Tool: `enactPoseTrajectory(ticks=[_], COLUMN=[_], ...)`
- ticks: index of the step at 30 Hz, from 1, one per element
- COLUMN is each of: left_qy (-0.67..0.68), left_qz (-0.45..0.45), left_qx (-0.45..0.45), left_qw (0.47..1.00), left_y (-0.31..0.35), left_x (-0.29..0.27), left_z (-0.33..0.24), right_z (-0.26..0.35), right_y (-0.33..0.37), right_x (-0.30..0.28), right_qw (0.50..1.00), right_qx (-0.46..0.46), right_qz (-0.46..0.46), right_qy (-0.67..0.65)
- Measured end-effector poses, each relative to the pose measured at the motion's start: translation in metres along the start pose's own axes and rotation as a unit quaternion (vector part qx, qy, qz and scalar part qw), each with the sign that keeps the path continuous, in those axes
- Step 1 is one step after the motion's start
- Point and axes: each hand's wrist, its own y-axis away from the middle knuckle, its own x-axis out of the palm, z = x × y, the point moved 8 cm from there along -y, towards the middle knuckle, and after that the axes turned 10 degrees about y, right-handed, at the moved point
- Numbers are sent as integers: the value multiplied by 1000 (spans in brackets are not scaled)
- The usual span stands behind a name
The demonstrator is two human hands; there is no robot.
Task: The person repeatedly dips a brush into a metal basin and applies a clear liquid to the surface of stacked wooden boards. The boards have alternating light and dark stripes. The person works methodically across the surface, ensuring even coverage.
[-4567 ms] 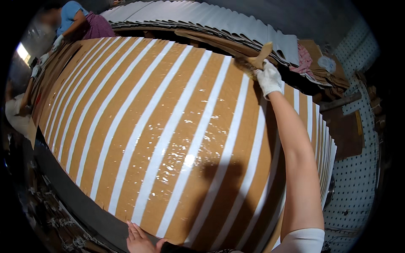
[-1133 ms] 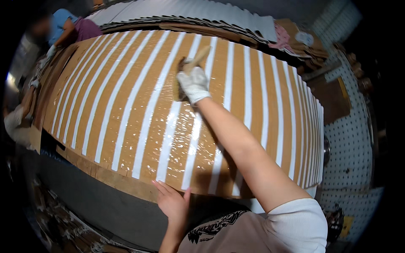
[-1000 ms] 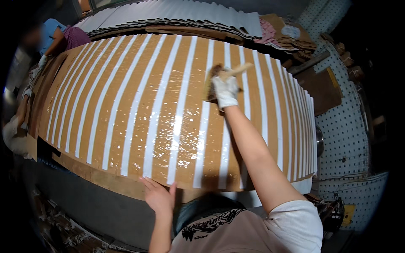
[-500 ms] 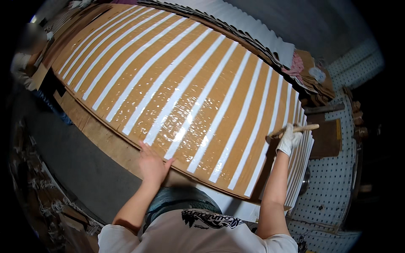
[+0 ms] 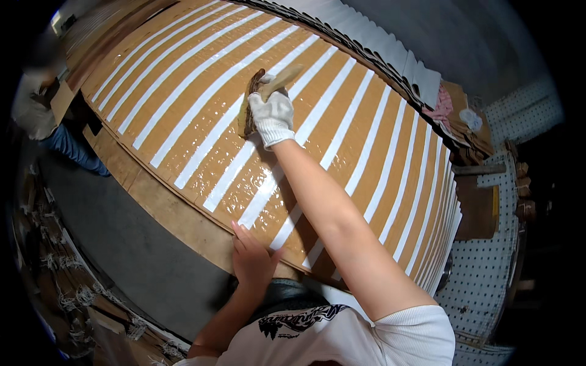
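My right hand, in a white glove, is closed around a wide brush with a pale wooden handle and dark, brownish bristles. The brush lies against the upper middle of a large spread of brown cardboard crossed by slanting white bands. A wet, shiny film glistens on this surface, most strongly in the middle and at the left. My bare left hand rests at the near edge of the cardboard, thumb apart and fingers stretched onto it.
At the far left stands another person beside a brown sheet. More stacked sheets run along the far edge. A pink cloth lies at the back right, near a dotted pale surface. Frayed bundles line the lower left.
My right hand has swept the brush from the right side to the upper middle of the cardboard. My left hand sits farther right along the near edge.
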Motion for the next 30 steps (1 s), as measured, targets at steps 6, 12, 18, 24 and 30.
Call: enactPoseTrajectory(ticks=[6,12,18,24,30], left_qy=[-12,-45,-35,-2,210], left_qz=[-105,-42,-108,7,-117], left_qx=[67,40,60,18,133], left_qw=[992,997,992,1000,961], left_y=[2,-1,7,4,-48], left_x=[-7,-13,-10,-26,-100], left_z=[0,-2,3,-1,-3], right_z=[-117,-296,-369,-348,-309], right_y=[44,172,316,303,261], right_x=[-109,-289,-429,-464,-433], right_qw=[988,934,876,883,900], right_qx=[33,155,307,334,249], right_qz=[-136,-262,-363,-325,-324], right_qy=[-60,-185,-78,48,-154])
